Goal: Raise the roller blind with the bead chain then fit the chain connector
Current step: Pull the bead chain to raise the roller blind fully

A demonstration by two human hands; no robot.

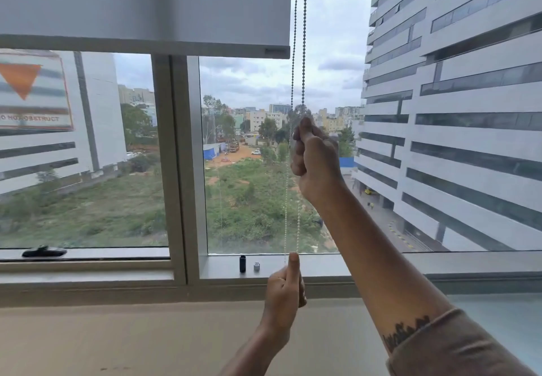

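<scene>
A white roller blind (146, 5) covers the top of the window, its bottom bar at about a fifth of the way down. The bead chain (298, 38) hangs as two strands just right of the blind. My right hand (315, 158) is raised and closed around both strands at mid-height. My left hand (286, 290) grips the chain lower down, near the sill, thumb up. Two small connector parts, a black cylinder (242, 263) and a grey cap (256, 266), stand on the window frame ledge just left of my left hand.
A vertical window mullion (179, 164) divides the panes. A black window handle (44, 251) lies on the left lower frame. A beige sill (117, 337) runs below. A sticker (32, 91) is on the left pane.
</scene>
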